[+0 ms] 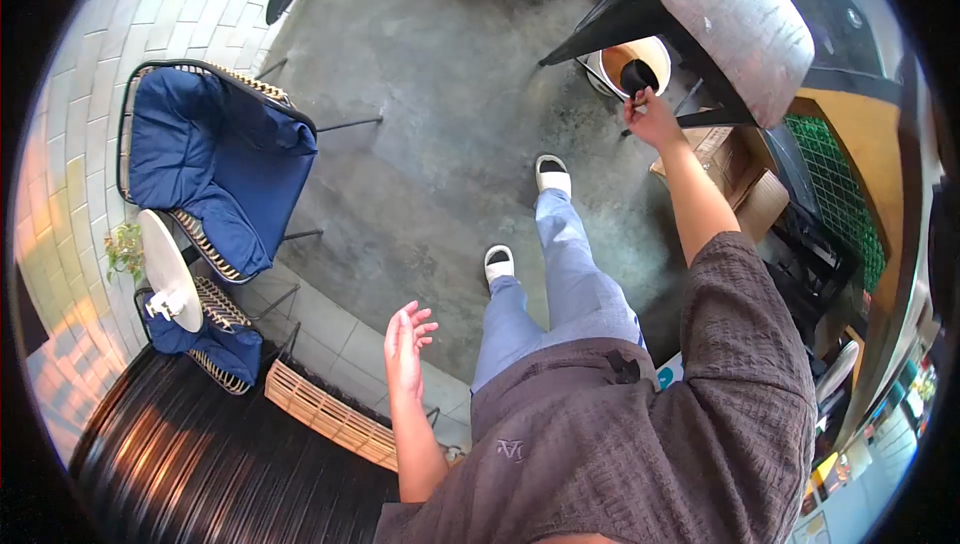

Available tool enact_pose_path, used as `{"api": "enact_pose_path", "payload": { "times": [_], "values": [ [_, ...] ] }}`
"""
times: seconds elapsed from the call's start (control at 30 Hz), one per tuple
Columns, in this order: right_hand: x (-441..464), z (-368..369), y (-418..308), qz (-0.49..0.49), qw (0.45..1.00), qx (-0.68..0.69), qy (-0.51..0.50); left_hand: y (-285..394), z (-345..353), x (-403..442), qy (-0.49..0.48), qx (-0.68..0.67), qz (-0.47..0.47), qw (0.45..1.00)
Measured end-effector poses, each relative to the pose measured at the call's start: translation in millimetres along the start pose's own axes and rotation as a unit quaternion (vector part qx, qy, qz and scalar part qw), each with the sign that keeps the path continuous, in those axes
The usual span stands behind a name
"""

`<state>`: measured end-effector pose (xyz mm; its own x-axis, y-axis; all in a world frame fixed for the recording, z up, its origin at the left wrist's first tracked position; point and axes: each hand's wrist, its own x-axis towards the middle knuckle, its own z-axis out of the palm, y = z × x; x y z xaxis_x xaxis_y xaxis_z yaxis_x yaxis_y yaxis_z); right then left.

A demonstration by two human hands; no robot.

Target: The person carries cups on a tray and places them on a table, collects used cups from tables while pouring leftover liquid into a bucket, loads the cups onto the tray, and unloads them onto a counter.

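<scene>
My right hand (650, 116) reaches out to a white bucket (661, 56) with an orange-brown inside. Its fingers are pinched at the edge of a dark, rounded object (637, 75) at the bucket's mouth. What kind of object this is, I cannot make out. My left hand (405, 342) is raised in front of my left side, fingers apart and holding nothing.
A black chair or stool with a worn silvery top (735, 19) stands over the bucket. Cardboard boxes (755, 199) lie beside it. To the left are a blue-cushioned chair (225, 164), a round white table (165, 264) and a wicker-edged seat (325, 414). The floor (430, 124) is grey concrete.
</scene>
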<state>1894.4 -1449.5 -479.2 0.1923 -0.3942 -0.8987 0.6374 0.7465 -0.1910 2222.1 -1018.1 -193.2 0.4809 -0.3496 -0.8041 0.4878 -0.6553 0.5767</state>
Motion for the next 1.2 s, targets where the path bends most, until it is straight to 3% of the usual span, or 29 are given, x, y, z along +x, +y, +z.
{"api": "enact_pose_path", "payload": {
  "times": [0.1,0.17,0.23,0.37,0.5,0.67,0.87,1.1,1.2],
  "values": [
    [-85,-4,37,-0.023,0.996,-0.085,-0.022,-2,-31,-19,-0.016,0.014,0.039,0.999],
    [-151,-16,66,-0.145,0.941,-0.300,-0.061,-4,-55,-36,-0.022,0.025,0.062,0.998],
    [-219,-28,98,-0.242,0.894,-0.367,-0.090,-6,-80,-51,-0.036,0.035,0.100,0.994],
    [-387,-37,157,-0.317,0.855,-0.393,-0.117,9,-107,-78,-0.082,0.045,0.171,0.981],
    [-513,-70,187,-0.320,0.873,-0.314,-0.192,21,-92,-96,-0.162,0.041,0.208,0.964],
    [-628,-137,189,-0.314,0.890,-0.234,-0.231,36,-17,-147,-0.304,0.054,0.239,0.921],
    [-706,-235,154,-0.433,0.870,-0.177,-0.159,17,73,-208,-0.405,0.108,0.265,0.868],
    [-766,-382,51,-0.517,0.849,-0.071,-0.079,-56,224,-273,-0.440,0.185,0.226,0.849],
    [-792,-444,-8,-0.558,0.824,-0.097,-0.007,-86,302,-324,-0.440,0.183,0.229,0.849]
  ]
}}
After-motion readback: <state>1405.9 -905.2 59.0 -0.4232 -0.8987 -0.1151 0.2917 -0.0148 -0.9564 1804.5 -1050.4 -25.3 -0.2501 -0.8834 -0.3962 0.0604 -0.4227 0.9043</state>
